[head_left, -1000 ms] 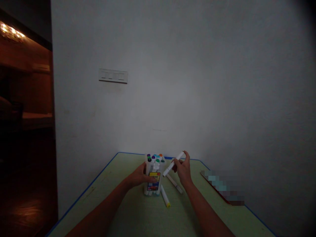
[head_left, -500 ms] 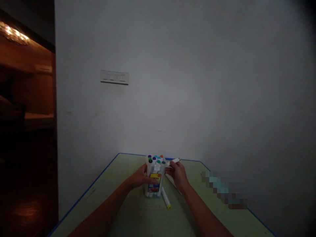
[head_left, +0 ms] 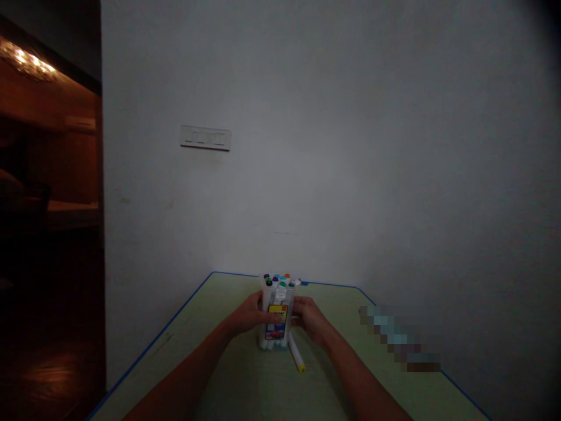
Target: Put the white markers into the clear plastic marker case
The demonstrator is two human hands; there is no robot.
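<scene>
A clear case of markers [head_left: 277, 321] stands upright on the green table, with several coloured cap ends at its top and a yellow label in front. My left hand [head_left: 249, 314] grips the case from the left, thumb across the label. At its right side is my right hand [head_left: 309, 318], fingers curled; its fingertips are partly hidden behind the case, and what they hold cannot be made out. A white marker end [head_left: 297, 282] shows just above that hand, beside the case top. One marker with a yellow end [head_left: 297, 355] lies on the table at the case's lower right.
The green table [head_left: 236, 386] has a blue edge and meets a grey wall [head_left: 328, 146] at the back. A switch panel [head_left: 205, 138] is on the wall. A blurred, pixelated object [head_left: 398, 339] lies along the table's right edge.
The white marker that my right hand held out at an angle no longer sticks out to the right. That hand has moved slightly left and down against the case.
</scene>
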